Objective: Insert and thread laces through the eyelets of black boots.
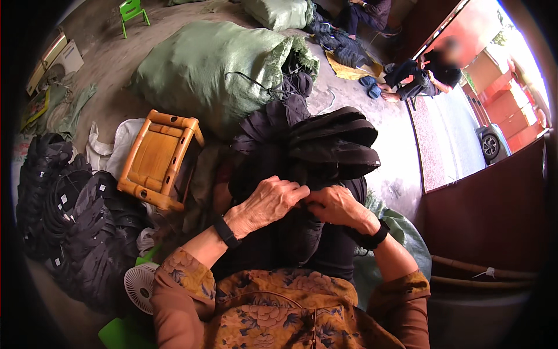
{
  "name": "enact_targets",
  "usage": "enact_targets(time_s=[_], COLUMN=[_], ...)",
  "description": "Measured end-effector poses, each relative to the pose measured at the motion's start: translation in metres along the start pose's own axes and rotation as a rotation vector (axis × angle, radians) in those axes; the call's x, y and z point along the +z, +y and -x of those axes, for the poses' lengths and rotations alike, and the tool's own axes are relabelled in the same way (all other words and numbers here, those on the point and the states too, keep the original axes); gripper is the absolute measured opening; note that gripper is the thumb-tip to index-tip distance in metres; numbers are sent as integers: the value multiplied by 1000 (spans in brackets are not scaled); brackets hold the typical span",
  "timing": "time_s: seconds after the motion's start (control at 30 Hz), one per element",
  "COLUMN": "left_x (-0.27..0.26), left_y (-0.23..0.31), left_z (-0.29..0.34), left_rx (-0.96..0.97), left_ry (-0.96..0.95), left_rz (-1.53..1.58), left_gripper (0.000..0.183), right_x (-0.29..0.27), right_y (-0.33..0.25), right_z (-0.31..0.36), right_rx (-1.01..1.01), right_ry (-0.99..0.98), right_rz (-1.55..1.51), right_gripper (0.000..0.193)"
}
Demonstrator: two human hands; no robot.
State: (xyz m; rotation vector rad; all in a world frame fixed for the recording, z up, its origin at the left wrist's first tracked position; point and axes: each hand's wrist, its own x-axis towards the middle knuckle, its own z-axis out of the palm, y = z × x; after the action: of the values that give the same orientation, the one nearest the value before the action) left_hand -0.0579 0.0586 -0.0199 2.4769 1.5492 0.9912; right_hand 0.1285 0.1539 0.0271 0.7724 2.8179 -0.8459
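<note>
Pinching black garment (pixel 302 232) | left hand (pixel 268 202), right hand (pixel 336 207) fingers closed | green sack (pixel 203 70) behind

Bare grey concrete floor (pixel 110 64), dusty and uneven. A small bamboo stool (pixel 158 160) lies tipped over to the left of the fingers. A green plastic chair (pixel 132 10) stands far beyond them, at upper left. Daylight enters through a wide doorway (pixel 465 134) at right, bordered by a dark wooden panel (pixel 494 209). Outside, red walls (pixel 511 110) and apparently a parked car (pixel 494 142).
</note>
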Motion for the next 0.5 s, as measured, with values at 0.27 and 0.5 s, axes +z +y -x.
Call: enact_targets(time_s=[0.27, 0.5], left_x=[-2, 3], left_y=[3, 0], left_z=[-2, -1], left_rx=[17, 37], left_ry=[-20, 3], left_rz=[20, 10], left_gripper=[43, 41], right_x=[-3, -27], right_y=[2, 6], right_z=[-2, -12], right_rx=[-62, 121], right_ry=[26, -318], right_rz=[-32, -400], right_gripper=[18, 31])
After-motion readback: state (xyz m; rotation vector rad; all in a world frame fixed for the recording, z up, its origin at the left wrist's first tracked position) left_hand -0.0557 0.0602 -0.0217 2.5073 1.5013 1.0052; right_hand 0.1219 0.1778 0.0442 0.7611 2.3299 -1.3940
